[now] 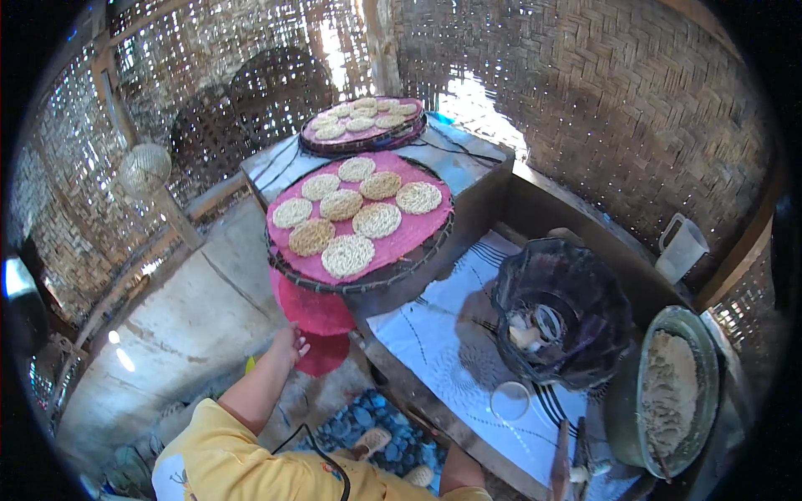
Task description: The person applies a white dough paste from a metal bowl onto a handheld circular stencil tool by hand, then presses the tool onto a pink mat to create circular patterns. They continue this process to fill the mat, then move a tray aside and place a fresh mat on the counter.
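Observation:
My left hand (293, 346) is at the edge of a pink sheet, perhaps cloth (316, 308), that hangs below a round woven tray (401, 273). Its fingers are curled, and whether they grip the sheet or only touch it is unclear. Several round, flat pieces of coiled strands (348, 255), cream to light brown, lie on the tray's pink cloth (401, 235). The tray juts past the near edge of a raised ledge. Of my right arm only the forearm (460, 471) shows, beside the table edge; the hand is out of view.
A second round tray (363, 141) of similar pieces sits behind. Right of me, a white patterned cloth (413, 338) bears a dark scalloped bowl (564, 313) and a clear ring (510, 401). A green basin (667, 401) holds a pale crumbly mass. A plastic jug (683, 250) stands by the woven wall.

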`<state>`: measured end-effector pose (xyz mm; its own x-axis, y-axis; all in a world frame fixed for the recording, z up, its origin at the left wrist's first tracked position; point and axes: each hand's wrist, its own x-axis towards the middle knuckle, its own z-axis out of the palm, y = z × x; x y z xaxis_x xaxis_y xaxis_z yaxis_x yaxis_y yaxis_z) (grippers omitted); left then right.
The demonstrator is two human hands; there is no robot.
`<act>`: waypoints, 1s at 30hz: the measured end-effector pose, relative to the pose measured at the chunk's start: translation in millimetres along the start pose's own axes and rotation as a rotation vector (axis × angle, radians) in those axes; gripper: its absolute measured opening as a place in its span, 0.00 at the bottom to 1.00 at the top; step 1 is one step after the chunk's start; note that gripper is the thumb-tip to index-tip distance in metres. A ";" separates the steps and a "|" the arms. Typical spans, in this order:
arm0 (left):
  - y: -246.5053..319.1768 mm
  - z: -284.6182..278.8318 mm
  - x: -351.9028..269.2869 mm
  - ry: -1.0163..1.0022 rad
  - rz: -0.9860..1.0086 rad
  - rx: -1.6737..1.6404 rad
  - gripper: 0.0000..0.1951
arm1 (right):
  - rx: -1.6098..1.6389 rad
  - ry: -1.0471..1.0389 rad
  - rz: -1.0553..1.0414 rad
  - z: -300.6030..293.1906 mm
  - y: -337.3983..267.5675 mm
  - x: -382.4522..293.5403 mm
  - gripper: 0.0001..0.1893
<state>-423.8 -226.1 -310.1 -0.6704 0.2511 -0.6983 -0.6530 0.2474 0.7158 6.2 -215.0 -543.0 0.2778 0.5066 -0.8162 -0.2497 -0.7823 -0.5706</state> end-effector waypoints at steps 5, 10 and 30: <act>36.3 7.9 35.2 0.114 0.256 0.197 0.14 | -0.093 0.101 -0.041 28.0 9.2 34.2 0.20; 51.5 25.0 46.9 -0.070 0.257 0.119 0.14 | -0.211 0.188 -0.084 36.3 15.9 49.2 0.20; 61.4 16.7 74.4 -0.196 0.608 0.186 0.21 | -0.551 0.378 -0.176 26.8 30.2 46.2 0.23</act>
<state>-507.9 -176.5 -318.1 -0.8119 0.5584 -0.1701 -0.0952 0.1608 0.9824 -13.4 -205.4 -600.3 0.5998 0.5605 -0.5709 0.3092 -0.8205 -0.4808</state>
